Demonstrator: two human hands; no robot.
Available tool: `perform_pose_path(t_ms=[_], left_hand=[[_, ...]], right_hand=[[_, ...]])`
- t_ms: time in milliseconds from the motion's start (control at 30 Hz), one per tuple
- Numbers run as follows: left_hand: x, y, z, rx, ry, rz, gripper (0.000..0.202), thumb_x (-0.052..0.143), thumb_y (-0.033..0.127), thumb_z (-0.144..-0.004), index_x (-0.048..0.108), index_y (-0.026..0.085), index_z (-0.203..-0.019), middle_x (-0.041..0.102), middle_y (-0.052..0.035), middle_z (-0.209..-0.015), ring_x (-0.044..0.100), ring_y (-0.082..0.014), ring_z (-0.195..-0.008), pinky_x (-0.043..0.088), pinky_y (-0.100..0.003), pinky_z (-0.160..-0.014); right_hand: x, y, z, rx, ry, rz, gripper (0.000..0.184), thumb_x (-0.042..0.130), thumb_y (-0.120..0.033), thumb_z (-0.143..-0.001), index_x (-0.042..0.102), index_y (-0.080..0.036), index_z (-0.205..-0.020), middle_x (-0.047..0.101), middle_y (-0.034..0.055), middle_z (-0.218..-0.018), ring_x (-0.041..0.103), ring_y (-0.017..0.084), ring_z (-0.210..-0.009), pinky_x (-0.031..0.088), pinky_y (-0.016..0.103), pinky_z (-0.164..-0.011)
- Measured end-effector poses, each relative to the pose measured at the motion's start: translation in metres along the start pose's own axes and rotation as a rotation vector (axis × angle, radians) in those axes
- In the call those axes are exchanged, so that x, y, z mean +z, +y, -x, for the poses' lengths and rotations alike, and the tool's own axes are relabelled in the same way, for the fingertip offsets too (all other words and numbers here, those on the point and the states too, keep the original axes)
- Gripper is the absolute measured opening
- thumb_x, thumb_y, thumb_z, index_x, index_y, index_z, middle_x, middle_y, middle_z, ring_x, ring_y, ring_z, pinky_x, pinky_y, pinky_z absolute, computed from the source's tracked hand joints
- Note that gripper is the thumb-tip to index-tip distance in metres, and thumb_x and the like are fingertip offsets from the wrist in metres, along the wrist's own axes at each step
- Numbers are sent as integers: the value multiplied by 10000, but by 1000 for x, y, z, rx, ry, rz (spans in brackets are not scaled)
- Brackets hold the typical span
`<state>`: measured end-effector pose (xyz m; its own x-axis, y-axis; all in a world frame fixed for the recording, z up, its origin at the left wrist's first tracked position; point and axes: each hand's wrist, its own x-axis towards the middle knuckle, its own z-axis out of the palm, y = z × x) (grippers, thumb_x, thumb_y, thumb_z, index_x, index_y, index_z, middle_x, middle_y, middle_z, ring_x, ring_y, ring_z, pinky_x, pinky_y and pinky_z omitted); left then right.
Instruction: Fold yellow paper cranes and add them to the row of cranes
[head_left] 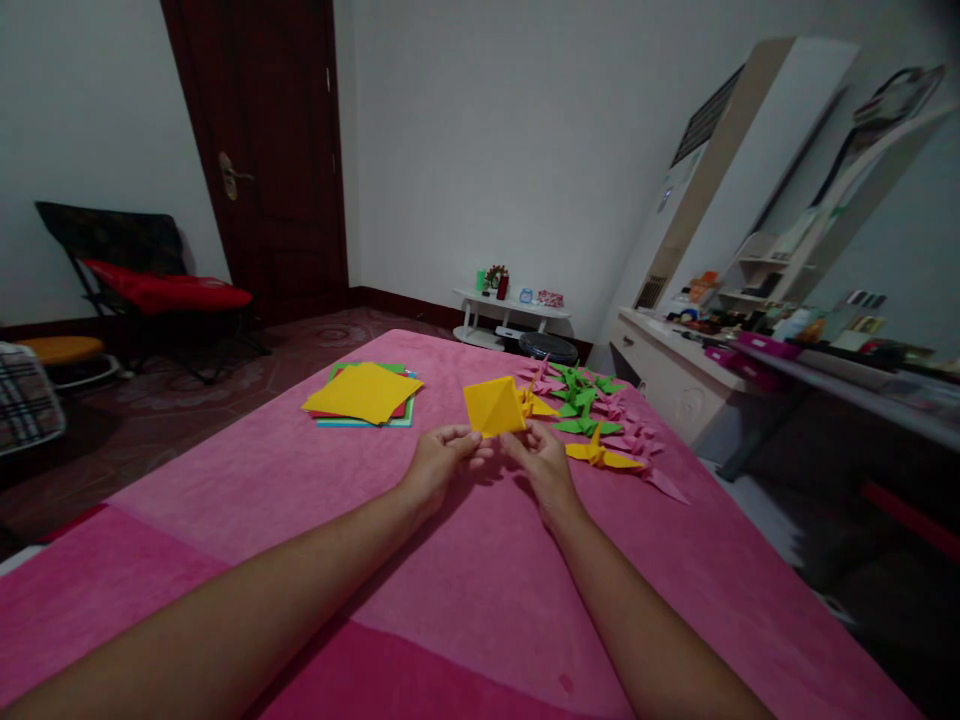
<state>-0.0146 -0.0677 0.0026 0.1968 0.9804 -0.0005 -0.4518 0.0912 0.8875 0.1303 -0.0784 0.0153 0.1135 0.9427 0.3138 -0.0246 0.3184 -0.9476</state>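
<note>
A folded square of yellow origami paper (495, 406) is held up above the pink cloth, with crease lines on its face. My left hand (442, 460) pinches its lower left edge between thumb and fingers. At the lower right corner, my right hand (544, 462) grips the same paper, thumb in front. Just right of the paper lie several folded paper cranes: a yellow crane (600, 454) nearest my right hand, green cranes (576, 390) and pink cranes (637, 440) behind and beside it. To the left rests a stack of coloured paper sheets (364, 392), yellow on top.
The pink cloth (465, 600) covers the surface under my arms. A cluttered dressing table (675, 370) stands along the right. Against the far wall is a small white shelf (514, 303). A folding chair (150, 270) with a red item and a brown door (262, 150) are at left.
</note>
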Motion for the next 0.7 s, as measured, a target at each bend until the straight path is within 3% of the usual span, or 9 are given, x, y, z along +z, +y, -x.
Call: perform_pose_path(t_ms=[67, 200, 300, 500, 700], left_hand=[[-2, -3, 0, -21, -55, 32, 223, 711, 272, -659, 643, 102, -786, 665, -69, -742, 612, -104, -630, 466, -185, -566], [-1, -6, 3, -19, -165, -36, 284, 676, 369, -689, 641, 95, -755, 647, -73, -713, 571, -91, -561, 409, -181, -509], [2, -6, 6, 16, -150, -125, 306, 675, 399, -679, 634, 95, -693, 615, -53, -631, 525, -79, -505, 355, -177, -468], [2, -6, 5, 40, -126, -177, 317, 687, 411, -654, 616, 102, -642, 590, -39, -590, 493, -81, -489, 331, -189, -468], [-1, -6, 3, 63, -88, -269, 314, 674, 419, -654, 620, 110, -628, 589, -29, -560, 473, -75, -462, 314, -192, -458]], right_hand=[[6, 4, 4, 42, -30, -7, 358, 705, -403, -621, 626, -133, -842, 685, 77, -794, 631, 177, -672, 480, 264, -582], [9, 8, 8, 87, 52, 31, 325, 679, -432, -644, 614, -116, -679, 634, 31, -580, 535, 119, -449, 386, 216, -410], [7, 9, 9, 64, 48, 75, 334, 639, -442, -686, 592, -118, -617, 575, 4, -498, 463, 88, -389, 319, 192, -359], [10, 12, 12, 51, 41, 80, 330, 626, -441, -688, 594, -119, -621, 581, 13, -511, 463, 91, -402, 318, 190, -360], [3, 8, 8, -5, 156, 103, 294, 614, -411, -704, 588, -136, -603, 540, -21, -476, 428, 81, -406, 287, 189, -377]])
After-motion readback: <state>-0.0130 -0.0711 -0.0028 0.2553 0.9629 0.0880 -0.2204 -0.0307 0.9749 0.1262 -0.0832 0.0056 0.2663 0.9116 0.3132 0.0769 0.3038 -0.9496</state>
